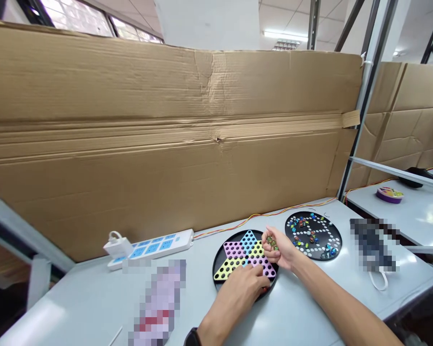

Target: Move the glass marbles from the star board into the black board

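A round black Chinese checkers board (217, 249) with a coloured star of holes lies on the table in front of me. My left hand (241, 287) rests palm down over its near side, fingers curled at the lower right rim. Reddish marbles (264, 290) show beside those fingertips; whether one is pinched is hidden. Cupped above the right edge of the board, my right hand (280, 247) is closed around several greenish glass marbles (272, 242).
A second black round board (323, 235) with coloured marbles lies to the right. A white power strip (178, 240) with a plugged-in white adapter (118, 246) stands at the left, beside a blurred lilac item (162, 298). Cardboard (166, 187) walls off the back.
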Demonstrator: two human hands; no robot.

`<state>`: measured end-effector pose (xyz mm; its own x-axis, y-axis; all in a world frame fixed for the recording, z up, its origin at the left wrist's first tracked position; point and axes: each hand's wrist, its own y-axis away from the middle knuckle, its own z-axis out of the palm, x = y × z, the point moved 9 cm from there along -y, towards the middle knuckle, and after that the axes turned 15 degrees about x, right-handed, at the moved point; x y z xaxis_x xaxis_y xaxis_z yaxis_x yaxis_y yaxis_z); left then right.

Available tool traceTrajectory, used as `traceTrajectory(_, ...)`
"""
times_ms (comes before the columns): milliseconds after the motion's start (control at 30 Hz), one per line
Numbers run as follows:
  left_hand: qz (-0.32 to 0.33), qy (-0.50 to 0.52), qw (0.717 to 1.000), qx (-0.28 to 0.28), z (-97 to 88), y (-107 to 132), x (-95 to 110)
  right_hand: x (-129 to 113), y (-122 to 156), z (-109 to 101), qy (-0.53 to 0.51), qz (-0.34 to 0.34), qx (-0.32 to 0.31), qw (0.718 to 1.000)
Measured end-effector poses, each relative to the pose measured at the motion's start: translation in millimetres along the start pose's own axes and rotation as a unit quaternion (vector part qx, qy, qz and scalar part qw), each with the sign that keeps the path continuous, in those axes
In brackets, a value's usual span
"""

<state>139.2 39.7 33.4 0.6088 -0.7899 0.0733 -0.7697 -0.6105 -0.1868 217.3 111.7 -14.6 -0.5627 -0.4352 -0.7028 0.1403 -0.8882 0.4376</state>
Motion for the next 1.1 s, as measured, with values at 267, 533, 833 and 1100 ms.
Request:
traceTrajectory(267, -0.012, 0.02, 1.0, 0.004, 8.0, -2, -1, -2, 1, 0, 0.004, -0.005, 0.0, 1.0)
traceTrajectory(533, -0.023, -0.039, 0.999, -0.016, 15.3, -3, 2, 2, -1, 1, 0.021, -0.007, -0.016, 1.0)
traceTrajectory(833, -0.046, 0.07, 0.996, 0.035, 2.1, 2, -1, -1, 6, 4, 0.018, 0.0, -0.005, 1.0)
traceTrajectory(1100, -0.123, 0.21, 0.945, 0.217, -61.9, 12, -46, 11, 15, 19, 0.049, 0.036, -0.053, 0.997)
